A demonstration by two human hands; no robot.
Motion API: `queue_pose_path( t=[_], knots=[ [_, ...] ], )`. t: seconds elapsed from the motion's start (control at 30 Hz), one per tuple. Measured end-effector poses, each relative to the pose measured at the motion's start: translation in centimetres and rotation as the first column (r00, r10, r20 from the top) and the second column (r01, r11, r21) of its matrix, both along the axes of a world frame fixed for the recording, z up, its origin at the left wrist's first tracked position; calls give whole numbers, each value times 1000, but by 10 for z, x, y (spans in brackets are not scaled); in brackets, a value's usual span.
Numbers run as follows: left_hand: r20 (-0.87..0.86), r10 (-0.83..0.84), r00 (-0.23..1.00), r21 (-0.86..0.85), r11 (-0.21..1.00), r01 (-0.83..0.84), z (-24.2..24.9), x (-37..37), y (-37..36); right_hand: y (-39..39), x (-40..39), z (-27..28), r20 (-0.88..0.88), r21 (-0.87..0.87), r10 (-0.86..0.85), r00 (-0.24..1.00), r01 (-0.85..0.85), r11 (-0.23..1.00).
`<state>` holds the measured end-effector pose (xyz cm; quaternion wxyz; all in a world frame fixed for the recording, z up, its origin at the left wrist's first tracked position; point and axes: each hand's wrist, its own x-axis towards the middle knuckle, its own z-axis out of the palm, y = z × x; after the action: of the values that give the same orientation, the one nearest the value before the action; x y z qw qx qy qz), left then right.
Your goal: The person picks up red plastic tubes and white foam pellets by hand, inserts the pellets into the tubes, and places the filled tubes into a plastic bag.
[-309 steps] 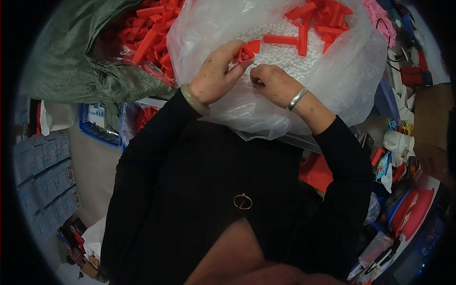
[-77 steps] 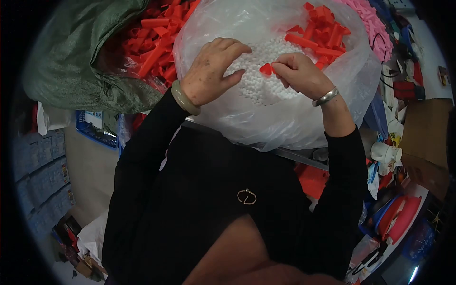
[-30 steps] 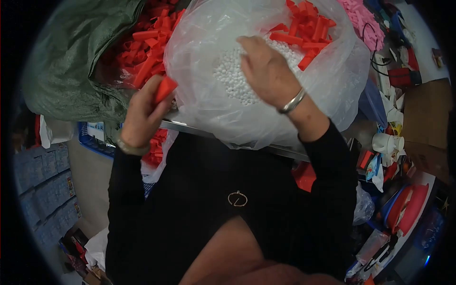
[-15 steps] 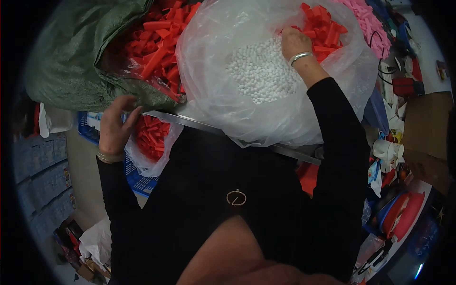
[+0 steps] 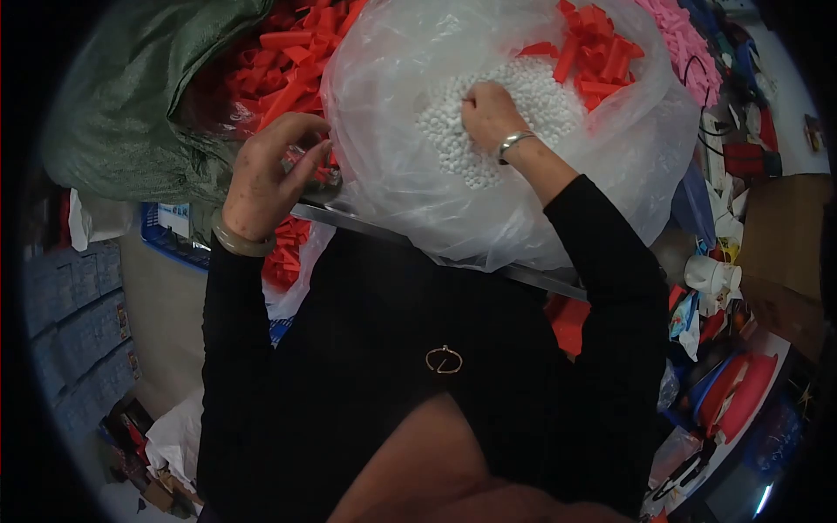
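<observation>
My right hand (image 5: 491,115) is over the white beads (image 5: 540,96) in a clear plastic bag (image 5: 384,166), its fingers curled closed. Whatever lies in those fingers is hidden. Red plastic pieces (image 5: 600,54) lie in the same bag, beyond the beads. My left hand (image 5: 272,174) hovers by the front edge of a green woven sack (image 5: 113,113), with thumb and fingers bent but apart and nothing visible between them. Behind its fingertips are more red pieces (image 5: 288,65), heaped in the sack's mouth.
A metal edge (image 5: 366,225) runs in front of the bag. Below it, a blue basket (image 5: 170,240) stands near a small bag of red pieces (image 5: 288,257). Pink pieces (image 5: 680,44) are at the back right. A white cup-like object (image 5: 711,275) and a cardboard box (image 5: 785,235) stand at right.
My right hand has moved left from the red pieces to the white beads. My left hand has risen and shifted right, from above the basket to the sack's edge.
</observation>
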<state>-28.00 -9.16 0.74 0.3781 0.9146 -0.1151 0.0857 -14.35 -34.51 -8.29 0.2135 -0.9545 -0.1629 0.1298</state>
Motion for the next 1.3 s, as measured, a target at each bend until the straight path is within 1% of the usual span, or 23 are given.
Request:
queue_pose_path(
  t=[0.07, 0.1, 0.17, 0.27, 0.3, 0.37, 0.47, 0.5, 0.57, 0.63, 0.7, 0.73, 0.77, 0.8, 0.83, 0.87, 0.93, 1.0, 1.07, 1.1, 1.2, 1.27, 1.3],
  knots=[
    [3, 14, 1000, -7, 1000, -14, 2, 6, -7, 24, -1, -10, -225, 381, -93, 970, 175, 908],
    [6, -11, 1000, -37, 999, 12, 2, 11, -9, 26, 1, -10, -224, 387, -87, 971, 171, 906],
    [8, -38, 999, -64, 997, 39, 3, 18, -14, 30, 2, -3, -495, 563, 5, 869, 317, 764],
    [60, -78, 995, -30, 996, 80, 1, 28, -26, 3, 3, 21, -548, 647, 110, 829, 337, 684],
    [73, -132, 989, -35, 990, 135, -2, 33, -30, -7, 2, 37, -555, 628, 152, 818, 292, 721],
    [89, -183, 979, -40, 982, 187, -6, 40, -45, -26, 1, 52, -544, 668, 211, 812, 267, 695],
    [60, -213, 975, -107, 970, 218, -15, 52, -74, -43, -4, 78, -513, 730, 320, 796, 209, 650],
    [137, -235, 962, -136, 958, 253, -25, 58, -83, -47, -6, 85, -495, 753, 372, 786, 174, 634],
    [232, -272, 934, -186, 930, 317, -39, 67, -99, -54, -8, 93, -470, 749, 379, 798, 133, 649],
    [191, -323, 927, -193, 913, 358, -49, 71, -108, -57, -12, 99, -446, 743, 386, 808, 93, 663],
    [149, -374, 916, -201, 895, 398, -50, 71, -113, -56, -21, 104, -241, 648, 222, 945, -14, 762],
    [35, -357, 934, -253, 901, 353, -48, 67, -116, -55, -26, 108, -239, 649, 218, 946, -11, 760],
    [-80, -341, 937, -299, 905, 304, -45, 64, -119, -54, -32, 112, -13, 512, 156, 988, -128, 850],
    [-80, -348, 934, -298, 903, 311, -46, 61, -122, -51, -40, 115, 220, 336, 127, 967, -197, 921],
    [-24, -287, 958, -296, 917, 267, -47, 58, -125, -46, -49, 117, 290, 276, 111, 950, -194, 942],
    [31, -223, 974, -298, 928, 222, -49, 57, -127, -41, -56, 114, 290, 277, 104, 951, -188, 942],
    [16, -164, 986, -352, 922, 159, -55, 56, -128, -31, -68, 102, 476, 397, 52, 878, -268, 878],
    [-4, -106, 994, -403, 910, 96, -56, 56, -127, -19, -79, 100, 429, 432, 37, 902, -242, 869],
    [24, -42, 999, -412, 910, 48, -56, 55, -126, -8, -87, 92, 549, 455, -38, 835, -261, 852],
    [24, -45, 999, -412, 910, 51, -57, 55, -126, -6, -90, 89, 549, 454, -40, 835, -258, 853],
    [27, -49, 998, -497, 866, 56, -56, 50, -126, -3, -92, 86, 657, 352, -34, 753, -267, 897],
    [48, -1, 999, -357, 934, 18, -46, 47, -115, -3, -88, 90, 619, 426, 12, 785, -348, 835],
    [48, 0, 999, -360, 933, 17, -39, 43, -106, -3, -84, 92, 619, 424, 14, 786, -349, 836]
  ],
)
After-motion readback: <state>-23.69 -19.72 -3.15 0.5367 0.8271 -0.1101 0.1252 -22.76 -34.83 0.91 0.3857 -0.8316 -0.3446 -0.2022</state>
